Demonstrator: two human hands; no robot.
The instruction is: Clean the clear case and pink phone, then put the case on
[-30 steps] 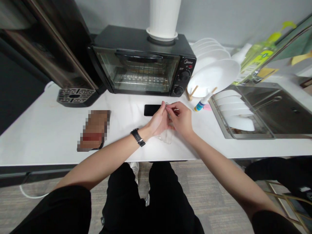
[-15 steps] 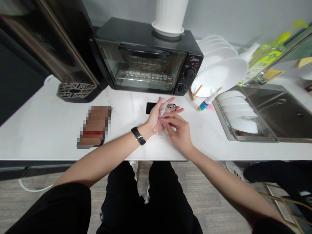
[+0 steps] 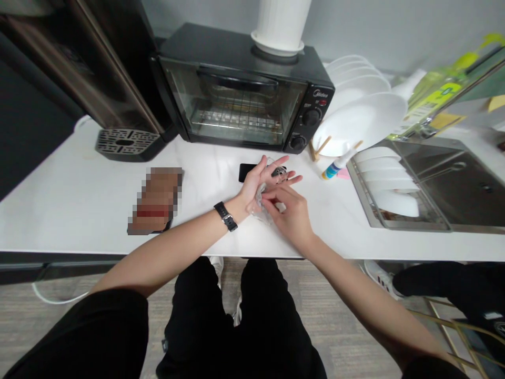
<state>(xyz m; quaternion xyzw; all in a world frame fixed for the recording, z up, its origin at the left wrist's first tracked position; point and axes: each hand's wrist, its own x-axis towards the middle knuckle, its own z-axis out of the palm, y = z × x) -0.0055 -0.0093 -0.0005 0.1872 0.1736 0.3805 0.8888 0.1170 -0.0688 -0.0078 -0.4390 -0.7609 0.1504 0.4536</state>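
Observation:
My left hand (image 3: 268,176) is palm up above the counter, fingers spread, with a black watch (image 3: 225,216) on its wrist. Thin, clear, crinkled plastic (image 3: 260,195) lies across this palm and hangs below it; whether it is a glove or a bag I cannot tell. My right hand (image 3: 290,208) pinches the plastic over the left palm between thumb and fingertips. Behind the left hand lies a black object (image 3: 245,172) like a phone, partly hidden by the hand.
A black toaster oven (image 3: 236,105) stands behind, with a white pot (image 3: 282,26) on top. White plates (image 3: 359,121) stand in a rack beside a small bottle (image 3: 333,169). At right is a sink (image 3: 465,184) with bowls (image 3: 389,179); at left, a pixelated flat object (image 3: 155,200).
The right fingers have drawn the plastic into a bunch over the left palm. Both hands otherwise keep nearly the same pose; the view has shifted slightly.

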